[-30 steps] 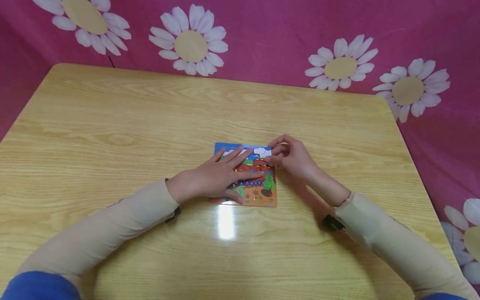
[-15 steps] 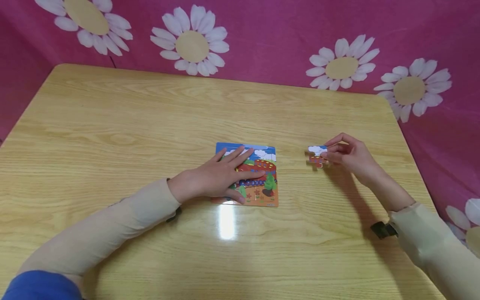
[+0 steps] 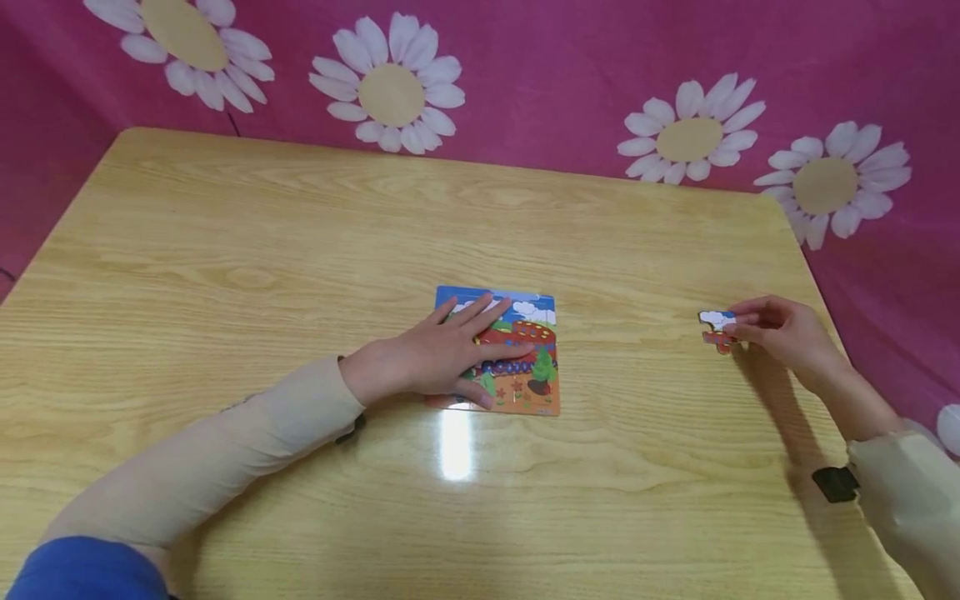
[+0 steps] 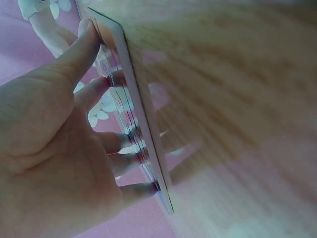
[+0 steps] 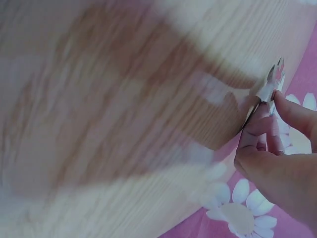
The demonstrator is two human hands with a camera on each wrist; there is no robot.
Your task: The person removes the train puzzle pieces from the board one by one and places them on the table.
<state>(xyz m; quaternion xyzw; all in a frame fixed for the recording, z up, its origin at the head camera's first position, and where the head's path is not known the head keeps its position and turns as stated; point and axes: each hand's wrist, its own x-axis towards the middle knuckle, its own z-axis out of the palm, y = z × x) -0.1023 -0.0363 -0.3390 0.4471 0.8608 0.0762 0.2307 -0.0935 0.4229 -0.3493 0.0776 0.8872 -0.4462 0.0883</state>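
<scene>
Head view, and the puzzle board [image 3: 536, 401] is seen lying flat near the middle of the surface [image 3: 300, 225], its clouds, red shape and green tree partly covered by the left hand [image 3: 435, 360]. The fingers of that hand are spread across it, nothing grasped; in the left wrist view their tips are seen touching its face. Out to the right, well apart from the board, a small puzzle piece [image 3: 716, 321] is pinched between the thumb and fingers of the right hand [image 3: 802, 342]! White cloud and a red patch are shown on it; whether the surface is touched by it cannot be told. So, how far along? One piece is off the board, it can be judged, and is not yet let go. What is left cannot be counted: seated pieces and printed base can't be told apart, and part is hidden beneath the left palm.
</scene>
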